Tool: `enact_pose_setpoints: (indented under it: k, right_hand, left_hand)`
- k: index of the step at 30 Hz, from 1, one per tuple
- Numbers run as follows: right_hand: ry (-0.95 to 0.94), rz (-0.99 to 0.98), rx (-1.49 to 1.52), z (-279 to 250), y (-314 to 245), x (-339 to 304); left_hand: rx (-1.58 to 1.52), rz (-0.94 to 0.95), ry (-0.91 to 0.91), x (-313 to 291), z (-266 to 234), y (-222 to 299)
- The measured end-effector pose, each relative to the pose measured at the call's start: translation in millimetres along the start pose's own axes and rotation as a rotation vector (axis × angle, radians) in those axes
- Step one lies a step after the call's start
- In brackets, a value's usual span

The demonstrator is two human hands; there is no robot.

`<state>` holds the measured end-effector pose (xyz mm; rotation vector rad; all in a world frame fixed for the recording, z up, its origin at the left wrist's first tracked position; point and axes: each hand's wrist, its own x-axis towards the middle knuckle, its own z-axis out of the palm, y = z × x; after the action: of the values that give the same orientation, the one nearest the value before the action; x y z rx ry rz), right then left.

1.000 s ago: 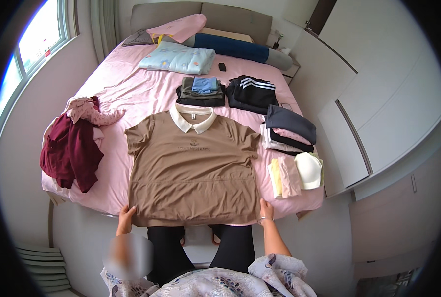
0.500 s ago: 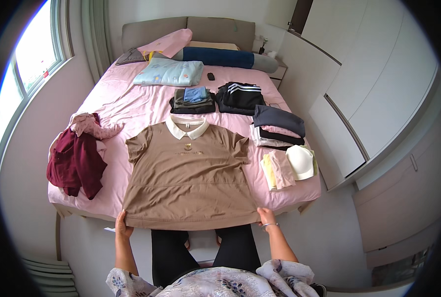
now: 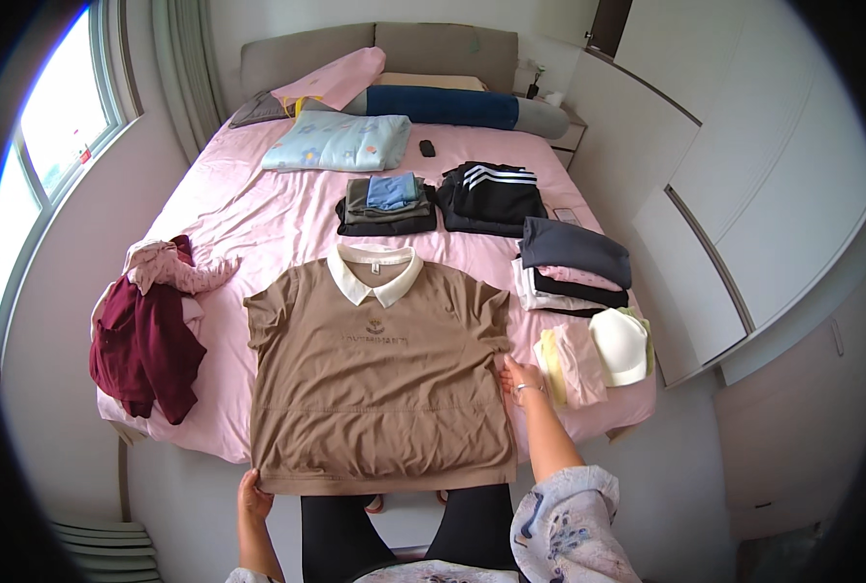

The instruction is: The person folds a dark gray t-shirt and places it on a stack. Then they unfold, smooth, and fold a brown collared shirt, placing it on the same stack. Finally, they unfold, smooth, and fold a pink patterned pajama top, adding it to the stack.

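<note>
A brown short-sleeved polo shirt [image 3: 382, 360] with a white collar lies spread front up, collar away from me, across the near part of the bed. Its hem reaches past the bed's near edge. My left hand [image 3: 254, 496] is closed on the lower left corner of the hem. At the shirt's right side, just below the sleeve, my right hand [image 3: 523, 380] has its fingers apart, the fingertips at the fabric's edge. Beside that hand lie small folded yellow and pink garments [image 3: 575, 365] and a cream moulded cup-shaped garment [image 3: 618, 347].
On the pink-sheeted bed [image 3: 195, 428], a heap of maroon clothes [image 3: 146, 345] lies left. Folded piles stand beyond the shirt: grey-black with blue [image 3: 386, 206], black striped [image 3: 491, 199], dark grey [image 3: 577, 257]. Farther back are a light-blue quilt [image 3: 338, 143] and navy bolster [image 3: 441, 107]. Wardrobes [image 3: 744, 185] line the right.
My right hand has left the hem's right corner and moved up the shirt's side to below the sleeve. My left hand keeps its corner. The view has shifted slightly.
</note>
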<state>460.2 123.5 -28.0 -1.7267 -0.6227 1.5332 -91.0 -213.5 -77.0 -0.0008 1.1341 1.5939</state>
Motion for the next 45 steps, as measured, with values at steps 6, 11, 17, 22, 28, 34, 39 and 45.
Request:
enact_pose_setpoints:
  k: [6,11,17,22,28,34,39,45]
  right_hand:
    - [0.254,-0.46,-0.352,34.6,-31.3,50.4]
    - [0.551,-0.656,-0.784,24.2,-26.6,59.2]
    - [0.656,-0.967,-0.612,43.7,-76.8,51.7]
    - [0.539,-1.288,-0.901,77.0,-133.3,67.9]
    - [0.223,-0.88,-1.619,113.6,-149.7,107.7]
    - [0.138,-0.894,-1.534,102.2,-143.5,114.1]
    - [0.175,-0.967,-1.427,88.6,-142.1,119.6]
    - [0.387,-1.135,-1.295,96.4,-149.6,125.8]
  left_hand:
    - [-0.038,-0.005,0.019,-4.9,20.6,-4.5]
    - [-0.046,-0.014,0.017,-13.4,40.5,-1.2]
    - [-0.036,-0.007,-0.032,-7.6,27.5,-8.4]
    - [-0.008,0.006,-0.064,-2.0,26.3,-8.6]
    - [-0.026,-0.015,0.044,3.1,23.3,-9.5]
    - [0.0,0.194,0.176,19.8,17.3,14.8]
    - [0.46,0.705,0.382,48.3,79.4,59.1]
    - [0.972,0.712,-0.074,97.3,227.0,68.7]
